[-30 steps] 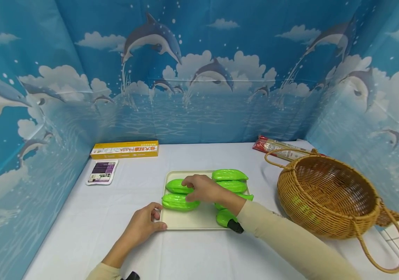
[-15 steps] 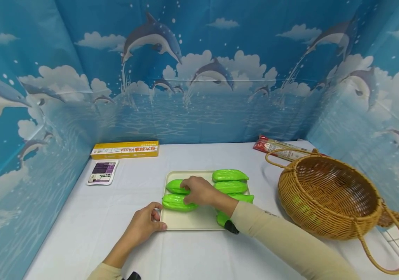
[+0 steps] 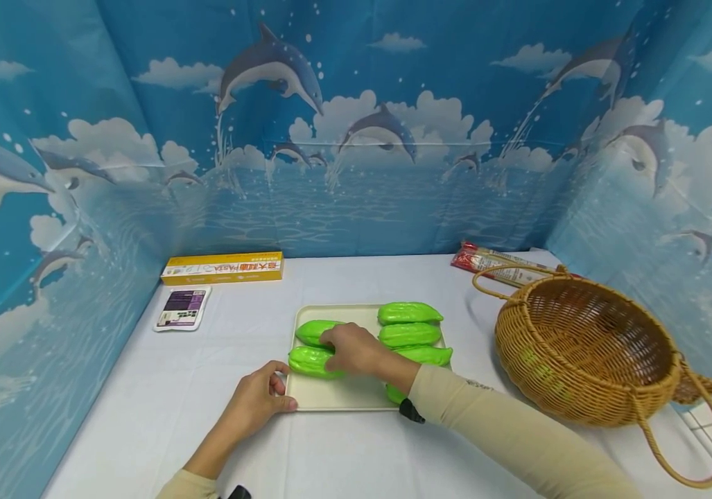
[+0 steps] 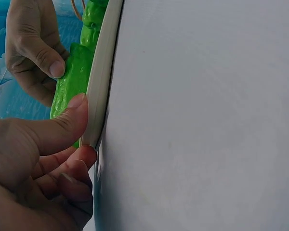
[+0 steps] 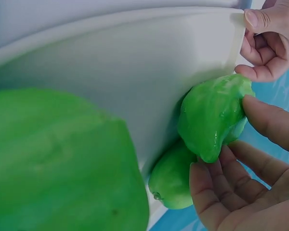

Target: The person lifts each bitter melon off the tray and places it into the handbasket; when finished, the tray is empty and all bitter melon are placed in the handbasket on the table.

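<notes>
A cream tray lies on the white table and carries several glossy green gourds. My right hand grips the front-left gourd. In the right wrist view that gourd sits between my thumb and curled fingers, still lying on the tray. A second gourd lies just behind it. My left hand pinches the tray's front-left corner. In the left wrist view its thumb lies on the rim and its fingers curl underneath.
A large wicker basket with loop handles stands to the right of the tray. A yellow box and a purple packet lie at the back left, and a red-ended packet lies behind the basket. Blue dolphin-print walls enclose the table.
My right hand has slid down and toward me from the rear gourd onto the front-left gourd, and its fingers have closed round it. My left hand has stayed on the tray corner.
</notes>
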Tool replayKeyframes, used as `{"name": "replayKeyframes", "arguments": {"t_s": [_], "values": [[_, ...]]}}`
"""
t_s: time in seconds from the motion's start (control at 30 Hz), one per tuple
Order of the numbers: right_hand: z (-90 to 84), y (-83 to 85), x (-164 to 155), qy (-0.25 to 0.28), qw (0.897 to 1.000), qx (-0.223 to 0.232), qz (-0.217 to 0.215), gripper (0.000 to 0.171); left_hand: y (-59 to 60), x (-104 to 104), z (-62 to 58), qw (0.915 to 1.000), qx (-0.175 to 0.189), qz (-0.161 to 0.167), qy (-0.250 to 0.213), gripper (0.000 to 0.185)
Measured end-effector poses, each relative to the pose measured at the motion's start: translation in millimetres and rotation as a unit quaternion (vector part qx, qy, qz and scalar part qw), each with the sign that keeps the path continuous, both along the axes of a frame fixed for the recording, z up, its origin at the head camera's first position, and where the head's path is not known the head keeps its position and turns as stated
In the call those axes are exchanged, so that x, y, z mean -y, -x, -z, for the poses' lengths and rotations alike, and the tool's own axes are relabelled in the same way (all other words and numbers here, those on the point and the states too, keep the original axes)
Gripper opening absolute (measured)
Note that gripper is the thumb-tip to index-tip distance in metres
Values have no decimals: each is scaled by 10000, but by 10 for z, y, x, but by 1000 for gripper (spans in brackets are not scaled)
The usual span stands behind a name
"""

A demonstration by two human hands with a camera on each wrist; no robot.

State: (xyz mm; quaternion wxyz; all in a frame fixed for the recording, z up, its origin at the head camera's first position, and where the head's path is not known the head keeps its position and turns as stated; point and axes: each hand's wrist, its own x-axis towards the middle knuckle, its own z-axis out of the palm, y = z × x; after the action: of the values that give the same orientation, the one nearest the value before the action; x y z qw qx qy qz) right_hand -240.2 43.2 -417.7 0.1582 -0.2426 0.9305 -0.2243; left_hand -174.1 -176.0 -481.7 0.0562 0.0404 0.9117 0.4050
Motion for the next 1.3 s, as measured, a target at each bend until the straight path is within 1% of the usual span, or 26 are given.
{"name": "replayKeyframes", "arguments": {"t_s": [0.13, 0.4, 0.53, 0.7, 1.03, 1.17, 1.3], "values": [[0, -23, 22, -64, 10000, 14, 10, 45, 1, 1, 11, 10000, 34, -21, -40, 54], [33, -20, 45, -143, 9996, -187, -147, 37, 6, 17, 6, 10000, 11, 28, -39, 54], [41, -23, 45, -136, 9997, -171, -138, 39, 11, 17, 6, 10000, 19, 34, -28, 54], [25, -22, 38, -62, 10000, -23, -34, 43, 22, 7, 2, 10000, 58, 45, 16, 54], [-32, 3, 15, 237, 9993, 299, 16, 45, 19, 11, -6, 10000, 56, 36, -7, 53], [-64, 19, 5, 446, 9983, 376, 3, 45, 13, 11, -9, 10000, 20, 72, 11, 53], [-150, 27, 1, 803, 9940, 730, 109, 49, 6, 10, -15, 9999, -1, 133, 7, 54]]}}
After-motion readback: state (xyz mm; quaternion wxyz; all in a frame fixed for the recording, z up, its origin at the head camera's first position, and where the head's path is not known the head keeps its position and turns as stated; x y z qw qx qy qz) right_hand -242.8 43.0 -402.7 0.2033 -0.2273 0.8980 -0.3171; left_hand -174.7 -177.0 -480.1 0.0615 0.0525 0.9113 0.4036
